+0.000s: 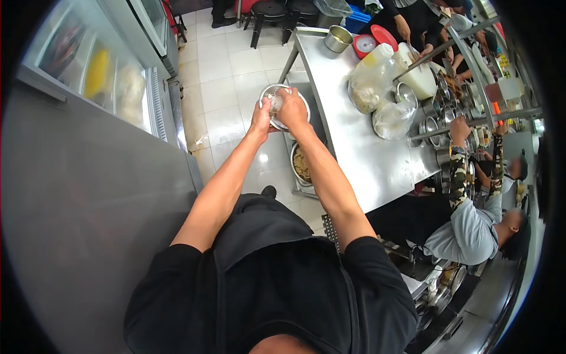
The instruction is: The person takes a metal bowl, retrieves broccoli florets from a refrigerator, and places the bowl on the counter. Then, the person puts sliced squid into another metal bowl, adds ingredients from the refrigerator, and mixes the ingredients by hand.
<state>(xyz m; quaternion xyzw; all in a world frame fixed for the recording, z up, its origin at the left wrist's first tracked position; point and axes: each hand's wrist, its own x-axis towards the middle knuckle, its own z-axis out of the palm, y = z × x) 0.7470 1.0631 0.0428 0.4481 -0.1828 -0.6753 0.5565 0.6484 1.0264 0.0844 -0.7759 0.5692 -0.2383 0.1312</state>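
Observation:
A round metal bowl point(306, 105) is held out in front of me, beside the corner of the steel table. My left hand point(261, 120) grips its left side, with the thumb over the rim. White contents point(275, 102) show inside, though I cannot make out what they are. My right hand point(292, 110) reaches over the bowl with its fingers curled down into it. The fingertips are partly hidden, and whatever they hold is unclear.
On the steel table point(348, 159) are a metal pot point(338, 39), a red scale point(365, 45) and plastic bags point(394, 120). A pot of pale yellowish pieces point(302, 164) sits lower down. A glass-door fridge point(88, 76) stands left. Co-workers point(471, 230) are at the right.

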